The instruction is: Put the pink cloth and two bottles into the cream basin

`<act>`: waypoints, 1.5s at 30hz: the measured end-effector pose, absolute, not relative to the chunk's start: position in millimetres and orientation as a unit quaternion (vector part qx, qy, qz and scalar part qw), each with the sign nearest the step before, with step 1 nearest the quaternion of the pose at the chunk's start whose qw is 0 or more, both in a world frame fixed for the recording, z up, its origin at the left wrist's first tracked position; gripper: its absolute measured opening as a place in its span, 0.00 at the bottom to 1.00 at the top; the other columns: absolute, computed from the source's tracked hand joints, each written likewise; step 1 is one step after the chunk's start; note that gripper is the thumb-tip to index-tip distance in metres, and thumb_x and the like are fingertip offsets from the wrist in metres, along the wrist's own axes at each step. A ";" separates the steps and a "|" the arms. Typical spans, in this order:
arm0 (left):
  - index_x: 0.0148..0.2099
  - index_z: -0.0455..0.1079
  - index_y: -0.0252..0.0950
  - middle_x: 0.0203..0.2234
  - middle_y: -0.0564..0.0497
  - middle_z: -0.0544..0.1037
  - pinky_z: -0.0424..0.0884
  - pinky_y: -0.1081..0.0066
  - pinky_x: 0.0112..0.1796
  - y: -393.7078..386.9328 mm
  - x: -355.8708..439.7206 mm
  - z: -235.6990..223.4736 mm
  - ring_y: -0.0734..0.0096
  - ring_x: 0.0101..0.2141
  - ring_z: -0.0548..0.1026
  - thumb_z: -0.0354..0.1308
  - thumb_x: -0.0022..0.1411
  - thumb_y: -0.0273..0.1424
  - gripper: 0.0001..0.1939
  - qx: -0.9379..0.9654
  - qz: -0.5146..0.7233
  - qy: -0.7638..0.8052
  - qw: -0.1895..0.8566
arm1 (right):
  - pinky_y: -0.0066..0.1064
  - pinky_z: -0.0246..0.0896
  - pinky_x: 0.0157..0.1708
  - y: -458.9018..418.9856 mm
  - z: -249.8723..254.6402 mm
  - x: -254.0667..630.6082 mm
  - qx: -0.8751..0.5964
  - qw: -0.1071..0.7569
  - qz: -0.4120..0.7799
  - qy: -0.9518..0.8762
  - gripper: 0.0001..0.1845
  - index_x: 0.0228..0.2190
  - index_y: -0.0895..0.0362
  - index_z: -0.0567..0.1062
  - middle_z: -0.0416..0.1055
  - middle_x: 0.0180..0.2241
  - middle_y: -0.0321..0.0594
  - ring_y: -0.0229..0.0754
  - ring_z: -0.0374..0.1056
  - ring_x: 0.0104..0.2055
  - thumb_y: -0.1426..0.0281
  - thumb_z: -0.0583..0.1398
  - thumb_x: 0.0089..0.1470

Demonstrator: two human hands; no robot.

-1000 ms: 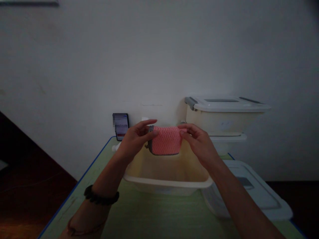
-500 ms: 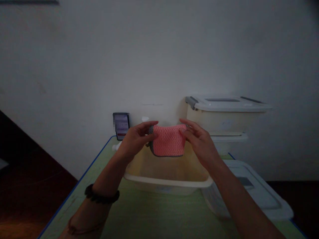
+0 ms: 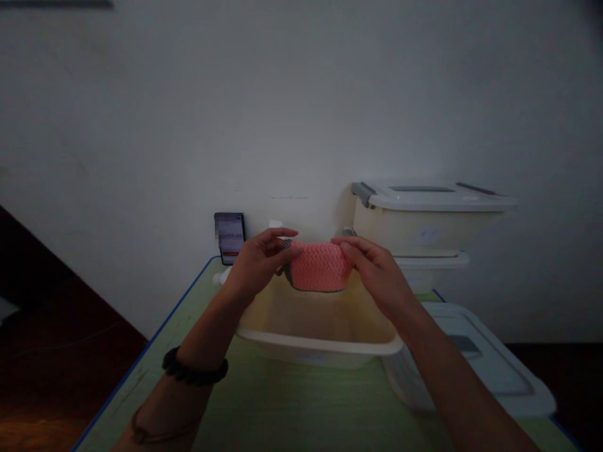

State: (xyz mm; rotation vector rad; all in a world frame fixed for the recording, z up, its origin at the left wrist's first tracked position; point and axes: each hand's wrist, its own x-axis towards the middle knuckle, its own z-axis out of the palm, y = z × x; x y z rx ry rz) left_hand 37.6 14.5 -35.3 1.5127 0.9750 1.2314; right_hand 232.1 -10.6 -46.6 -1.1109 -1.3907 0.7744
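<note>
A small pink cloth [image 3: 320,267] with a woven-looking texture and dark edging hangs between my hands in the head view. My left hand [image 3: 259,260] pinches its upper left corner, where a dark checked strip shows. At the upper right corner, my right hand [image 3: 374,267] grips the cloth between thumb and fingers. Below and behind the cloth stands an open cream plastic bin [image 3: 325,345]; the part of its inside that shows holds nothing I can make out. The far rim is hidden behind my hands and the cloth.
A phone [image 3: 230,238] leans upright against the wall at the back left of the green table [image 3: 292,408]. Lidded storage boxes [image 3: 424,229] are stacked at the back right. A loose pale lid [image 3: 490,364] lies right of the bin. A white object [image 3: 220,278] is partly hidden by my left hand.
My right hand has closed its fingers onto the cloth's upper right corner and shifted slightly left. The cloth's top edge has dropped a little. The left hand is nearly still.
</note>
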 end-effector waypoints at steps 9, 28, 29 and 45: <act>0.56 0.66 0.36 0.33 0.50 0.80 0.71 0.68 0.40 16.6 36.4 -39.3 0.69 0.35 0.77 0.66 0.48 0.29 0.31 0.636 0.480 0.373 0.475 | 0.34 0.64 0.35 -7.2 -51.9 234.7 -0.464 0.571 0.312 -0.601 0.11 0.35 0.55 0.76 0.75 0.34 0.39 0.41 0.69 0.35 0.68 0.60 0.47; 0.47 0.71 0.32 0.32 0.49 0.80 0.73 0.71 0.39 -2.2 36.1 -17.6 0.69 0.34 0.78 0.64 0.50 0.28 0.20 0.728 0.484 0.412 0.255 | 0.39 0.61 0.41 -20.3 -39.1 246.4 -0.510 0.455 0.099 -0.723 0.08 0.33 0.59 0.77 0.68 0.31 0.42 0.45 0.66 0.36 0.74 0.58 0.49; 0.46 0.71 0.33 0.32 0.50 0.80 0.73 0.71 0.38 -7.7 37.3 -14.2 0.69 0.34 0.78 0.64 0.50 0.29 0.19 0.731 0.490 0.400 0.255 | 0.40 0.61 0.42 -24.9 -35.6 248.9 -0.512 0.428 0.079 -0.741 0.07 0.32 0.58 0.77 0.67 0.32 0.42 0.45 0.66 0.38 0.72 0.58 0.50; 0.50 0.62 0.38 0.37 0.51 0.79 0.71 0.74 0.38 -45.2 46.7 0.4 0.72 0.35 0.77 0.60 0.57 0.28 0.18 0.815 0.408 0.265 0.314 | 0.27 0.65 0.31 -73.0 10.3 244.1 -0.446 0.388 0.146 -0.793 0.09 0.40 0.51 0.74 0.77 0.34 0.35 0.39 0.72 0.36 0.67 0.58 0.57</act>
